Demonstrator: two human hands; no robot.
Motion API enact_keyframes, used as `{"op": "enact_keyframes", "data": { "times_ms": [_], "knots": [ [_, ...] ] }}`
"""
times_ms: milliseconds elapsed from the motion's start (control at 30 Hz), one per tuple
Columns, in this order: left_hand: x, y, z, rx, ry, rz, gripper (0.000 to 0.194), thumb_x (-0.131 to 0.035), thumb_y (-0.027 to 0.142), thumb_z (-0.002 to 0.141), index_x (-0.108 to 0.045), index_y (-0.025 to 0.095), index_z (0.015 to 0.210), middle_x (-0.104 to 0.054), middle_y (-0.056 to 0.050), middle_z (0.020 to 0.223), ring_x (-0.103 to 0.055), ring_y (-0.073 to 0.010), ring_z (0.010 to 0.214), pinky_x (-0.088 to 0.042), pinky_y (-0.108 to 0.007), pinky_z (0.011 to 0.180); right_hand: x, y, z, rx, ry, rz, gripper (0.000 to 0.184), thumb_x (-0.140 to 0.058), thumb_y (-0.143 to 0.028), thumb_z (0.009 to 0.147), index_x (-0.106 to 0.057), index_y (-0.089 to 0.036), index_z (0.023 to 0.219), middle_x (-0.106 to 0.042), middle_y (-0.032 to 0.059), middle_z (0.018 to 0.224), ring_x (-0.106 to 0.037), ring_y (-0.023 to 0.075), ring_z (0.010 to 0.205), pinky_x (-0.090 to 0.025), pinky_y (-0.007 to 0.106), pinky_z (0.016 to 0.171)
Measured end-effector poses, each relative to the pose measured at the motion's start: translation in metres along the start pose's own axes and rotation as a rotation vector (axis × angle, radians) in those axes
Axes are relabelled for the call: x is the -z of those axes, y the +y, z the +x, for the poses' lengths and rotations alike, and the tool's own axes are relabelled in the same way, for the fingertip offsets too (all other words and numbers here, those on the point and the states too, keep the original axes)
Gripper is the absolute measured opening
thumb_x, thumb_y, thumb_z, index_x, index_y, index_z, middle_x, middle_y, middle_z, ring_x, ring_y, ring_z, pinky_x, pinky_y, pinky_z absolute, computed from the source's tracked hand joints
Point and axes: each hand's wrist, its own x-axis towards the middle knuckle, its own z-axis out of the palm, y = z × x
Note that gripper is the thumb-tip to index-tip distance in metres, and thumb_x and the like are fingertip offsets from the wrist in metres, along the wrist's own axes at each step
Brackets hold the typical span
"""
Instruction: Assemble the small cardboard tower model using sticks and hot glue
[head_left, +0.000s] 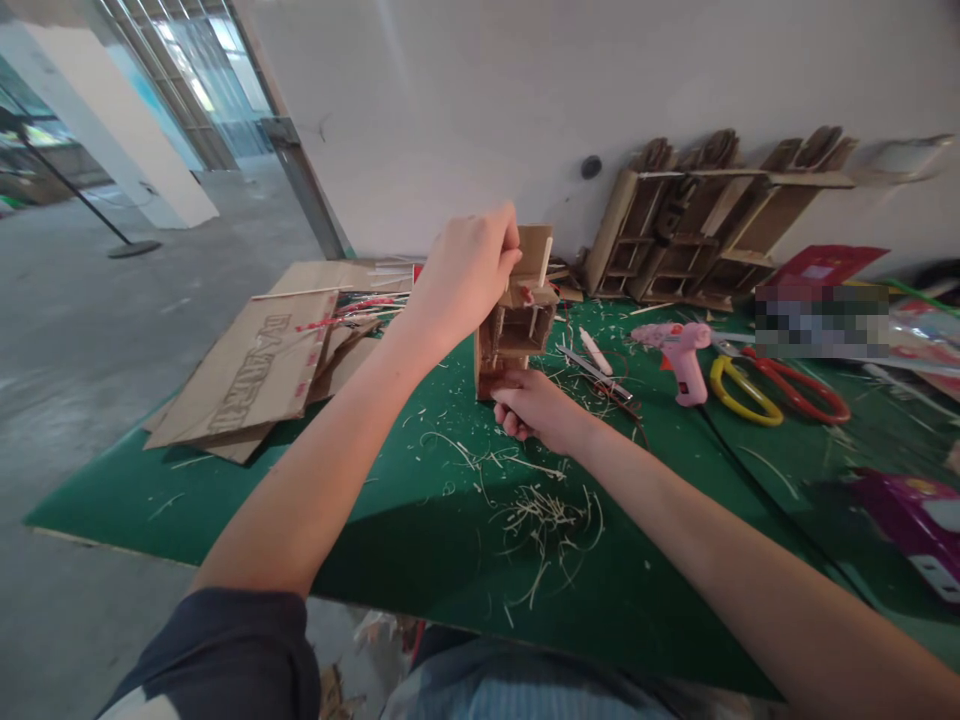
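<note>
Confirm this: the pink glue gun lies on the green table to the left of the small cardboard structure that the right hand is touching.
Not quite: the head view shows the pink glue gun to the right of the small cardboard structure. It does lie on the green table, and the right hand is touching the structure.

Green-topped workbench, pretty messy right now

So the green tabletop (435,540) has flattened cardboard sheets (240,360) stacked at the left, with red-and-clear strips (360,312) just beside them. Pale shavings (544,515) are all over, thickest in a clump near the front edge. On the right there's a pink glue gun (681,355) lying on its side, its black cord trailing toward the front, next to yellow-handled scissors (744,392) and red-handled ones (802,388). A white tube (595,352) lies left of the gun, plus a purple box-like thing (911,530) at the far right.
</note>
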Motion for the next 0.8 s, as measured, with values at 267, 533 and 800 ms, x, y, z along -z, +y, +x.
{"op": "enact_keyframes", "data": {
  "times_ms": [267, 533, 800],
  "knots": [
    [0.0, -0.005, 0.0, -0.005, 0.012, 0.0, 0.011, -0.049, 0.022, 0.09, -0.056, 0.024, 0.097, -0.069, -0.005, 0.096, -0.063, -0.0217, 0.096, -0.046, -0.035, 0.085, -0.001, 0.007, 0.003, 0.023, 0.017, -0.044, 0.041, -0.045, -0.018, 0.085, -0.039, -0.021, 0.125, -0.052, -0.0027, 0.069, -0.056, 0.0091, 0.048, -0.039, 0.02, 0.04],
    [0.001, -0.005, 0.0, 0.0, 0.004, -0.003, 0.009, -0.048, 0.022, 0.09, -0.056, 0.025, 0.095, -0.068, -0.004, 0.094, -0.063, -0.022, 0.098, -0.046, -0.035, 0.085, 0.007, 0.004, 0.013, -0.025, -0.041, -0.107, 0.041, -0.044, -0.02, 0.087, -0.042, -0.02, 0.127, -0.052, -0.0024, 0.062, -0.056, 0.0106, 0.047, -0.042, 0.021, 0.042],
    [0.003, -0.003, 0.0, 0.001, 0.009, 0.014, 0.01, -0.048, 0.021, 0.09, -0.056, 0.025, 0.094, -0.068, -0.004, 0.094, -0.063, -0.022, 0.095, -0.047, -0.035, 0.082, 0.002, -0.001, -0.012, 0.312, 0.176, -1.006, 0.03, -0.043, -0.029, 0.091, -0.057, -0.016, 0.115, -0.065, 0.0133, 0.081, -0.063, 0.0211, 0.067, -0.039, 0.031, 0.055]
  ]
}}
